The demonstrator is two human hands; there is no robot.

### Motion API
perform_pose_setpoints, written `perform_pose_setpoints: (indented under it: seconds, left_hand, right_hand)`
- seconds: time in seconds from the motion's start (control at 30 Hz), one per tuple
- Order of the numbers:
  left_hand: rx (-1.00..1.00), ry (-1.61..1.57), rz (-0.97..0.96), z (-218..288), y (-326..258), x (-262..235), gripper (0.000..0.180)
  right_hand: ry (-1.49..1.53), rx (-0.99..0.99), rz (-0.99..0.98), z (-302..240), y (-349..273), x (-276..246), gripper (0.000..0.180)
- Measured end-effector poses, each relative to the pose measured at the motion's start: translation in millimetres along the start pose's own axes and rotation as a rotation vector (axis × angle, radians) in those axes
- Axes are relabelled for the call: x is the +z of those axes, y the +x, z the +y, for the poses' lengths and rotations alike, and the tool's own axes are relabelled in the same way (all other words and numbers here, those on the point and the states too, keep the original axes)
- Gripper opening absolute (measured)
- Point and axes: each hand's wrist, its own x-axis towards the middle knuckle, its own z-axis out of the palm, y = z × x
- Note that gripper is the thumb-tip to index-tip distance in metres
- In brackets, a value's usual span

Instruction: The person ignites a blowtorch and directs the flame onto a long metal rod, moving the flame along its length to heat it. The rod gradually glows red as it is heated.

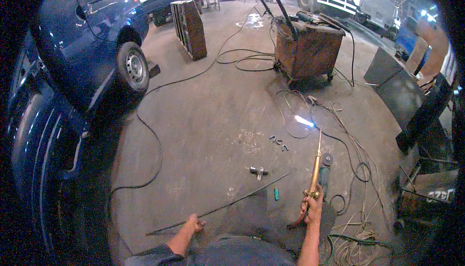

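Observation:
My right hand (312, 208) is wrapped round the lower end of a brass gas torch (316, 171). A bright blue-white flame (304, 120) shoots from its tip toward the upper left. My left hand (195, 224) is closed on a long thin metal rod (242, 199), which slants up to the right, low over the floor. Between the hands lie a green lighter (276, 194) and a small metal fitting (259, 171) with dark ends. Farther off are several small bent metal pieces (278, 143). An angle grinder (324, 171) lies just right of the torch, partly hidden by it.
A blue vehicle (82, 38) stands at the left. Ahead are a rusty wheeled cart (307, 50) and an upright rusty metal box (191, 31). Cables and hoses (356, 239) coil across the floor at the right, beside dark metal sheets (397, 91). A black cable (157, 140) snakes along the left.

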Motion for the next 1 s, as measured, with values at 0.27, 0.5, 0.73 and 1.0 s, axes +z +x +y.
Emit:
perform_pose_setpoints:
  seconds: [0.27,0.5,0.73,1.0]
  left_hand:
    - [0.256,1.888,-0.159,94,-52,14,0.048]
    - [0.646,1.394,-0.542,71,-46,51,0.031]
    - [0.830,1.045,-0.305,85,-105,104,0.034]
    - [0.911,0.652,-0.442,149,-142,164,0.027]
  right_hand:
    - [-0.032,-0.018,-0.011,3,3,-6,0.074]
    - [-0.071,-0.009,-0.023,-6,-9,1,0.074]
    - [-0.220,-0.016,-0.035,-20,-23,5,0.076]
    - [-0.490,-0.152,-0.067,-151,-83,83,0.070]
